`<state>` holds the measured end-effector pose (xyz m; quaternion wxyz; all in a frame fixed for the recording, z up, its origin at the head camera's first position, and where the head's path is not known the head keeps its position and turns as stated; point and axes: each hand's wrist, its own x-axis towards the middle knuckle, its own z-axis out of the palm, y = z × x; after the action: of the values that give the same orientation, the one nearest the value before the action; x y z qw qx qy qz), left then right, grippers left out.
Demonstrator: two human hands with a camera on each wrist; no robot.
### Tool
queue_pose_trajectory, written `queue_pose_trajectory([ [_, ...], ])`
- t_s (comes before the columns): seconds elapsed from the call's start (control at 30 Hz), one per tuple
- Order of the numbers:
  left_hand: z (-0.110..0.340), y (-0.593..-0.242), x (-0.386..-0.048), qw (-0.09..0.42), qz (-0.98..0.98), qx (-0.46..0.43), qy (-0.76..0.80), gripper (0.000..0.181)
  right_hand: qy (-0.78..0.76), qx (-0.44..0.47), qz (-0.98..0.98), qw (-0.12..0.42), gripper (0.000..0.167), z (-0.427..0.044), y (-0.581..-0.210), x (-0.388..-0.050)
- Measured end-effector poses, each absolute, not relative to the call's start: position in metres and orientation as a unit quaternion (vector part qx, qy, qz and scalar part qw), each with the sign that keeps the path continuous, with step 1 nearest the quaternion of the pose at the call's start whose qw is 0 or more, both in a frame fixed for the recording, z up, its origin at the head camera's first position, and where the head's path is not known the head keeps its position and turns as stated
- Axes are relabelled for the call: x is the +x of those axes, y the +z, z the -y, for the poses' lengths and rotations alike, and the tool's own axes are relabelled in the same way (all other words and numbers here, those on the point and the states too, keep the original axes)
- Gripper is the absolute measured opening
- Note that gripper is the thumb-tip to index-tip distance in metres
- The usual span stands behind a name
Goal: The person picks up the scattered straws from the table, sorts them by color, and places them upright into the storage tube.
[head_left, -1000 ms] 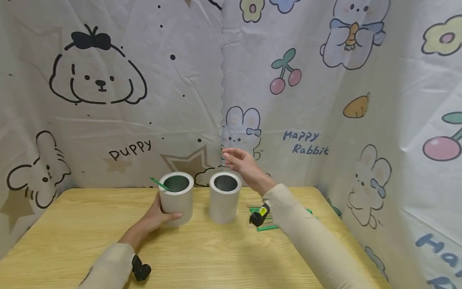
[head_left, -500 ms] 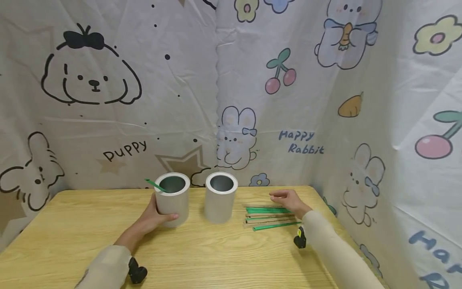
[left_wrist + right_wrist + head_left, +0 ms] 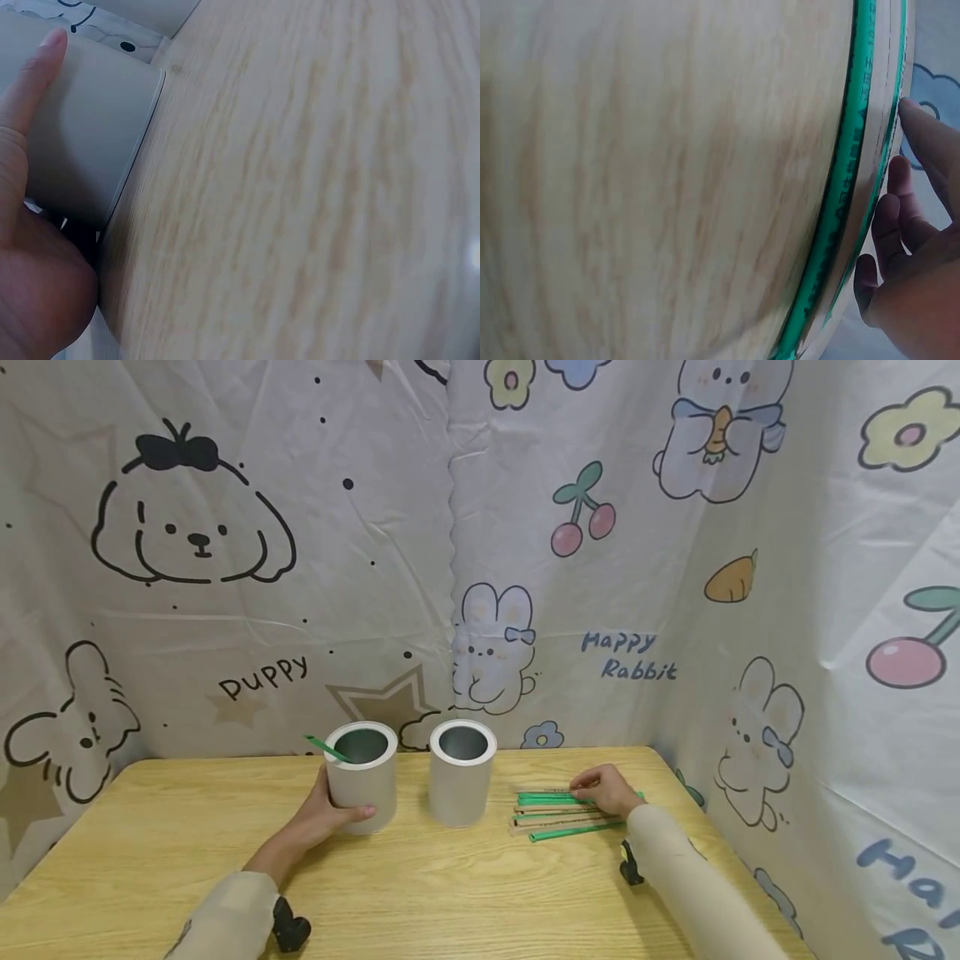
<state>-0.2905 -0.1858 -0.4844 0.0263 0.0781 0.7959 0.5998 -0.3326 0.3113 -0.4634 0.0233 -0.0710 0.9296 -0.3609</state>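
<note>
My left hand [image 3: 326,814] holds the left pale cylindrical canister [image 3: 367,789] around its side, thumb across the front. A green straw [image 3: 327,749] leans out over that canister's left rim. Beside it stands a second, matching canister [image 3: 459,789], apart from both hands. On the right, my right hand [image 3: 609,791] is down at the back of a row of green and brown straws [image 3: 551,836], its fingertips at the rear ones. The right wrist view has its loosely bent fingers [image 3: 889,217] beside the straws; the thumb is hidden there, and no straw is seen lifted.
Everything stands on a wooden table [image 3: 420,893]. Behind it and along the right side hangs a cloth [image 3: 390,568] printed with cartoon animals. Both canisters are near the table's back edge.
My right hand has moved from above the second canister to the right, then down onto the straws. My left hand has stayed on the left canister.
</note>
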Motion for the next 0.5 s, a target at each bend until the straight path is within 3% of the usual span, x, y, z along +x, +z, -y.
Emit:
queue_pose_trajectory([
  [0.5, 0.1868, -0.4843, -0.2907, 0.034, -0.793, 0.071, 0.604, 0.116, -0.303, -0.065, -0.95, 0.039, 0.006, -0.3065, -0.4605, -0.3352],
])
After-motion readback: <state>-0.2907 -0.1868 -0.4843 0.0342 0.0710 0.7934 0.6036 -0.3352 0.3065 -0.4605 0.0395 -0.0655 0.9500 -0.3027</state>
